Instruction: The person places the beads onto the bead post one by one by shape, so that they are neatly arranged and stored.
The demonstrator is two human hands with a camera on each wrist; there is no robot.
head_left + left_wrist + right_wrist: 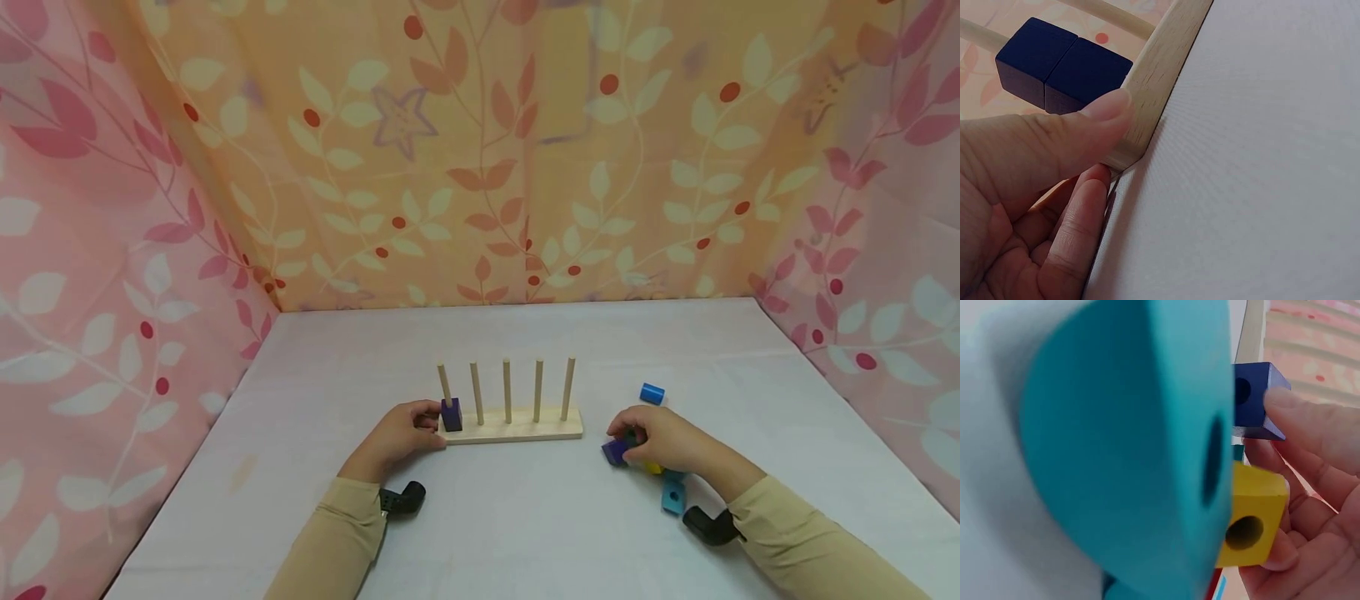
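Observation:
A wooden peg board (517, 429) with several upright pegs stands on the white cloth. Two dark purple blocks (1088, 74) are stacked on its leftmost peg. My left hand (397, 432) holds the board's left end, its thumb on the front edge and fingers curled at the end. Off the right end, my right hand (666, 437) pinches a purple block (1252, 400) with a hole in it; the far fingertips are hidden. Close by that hand lies a yellow block (1250, 515) with a hole. A light-blue piece (1116, 444) looms large in the right wrist view.
A blue cylinder (652, 393) lies beyond my right hand. Nearer the right wrist camera (711, 527) is a light-blue holed block (673, 497). The white-covered table (525, 533) is walled by flowered curtains (480, 150) at the back and sides.

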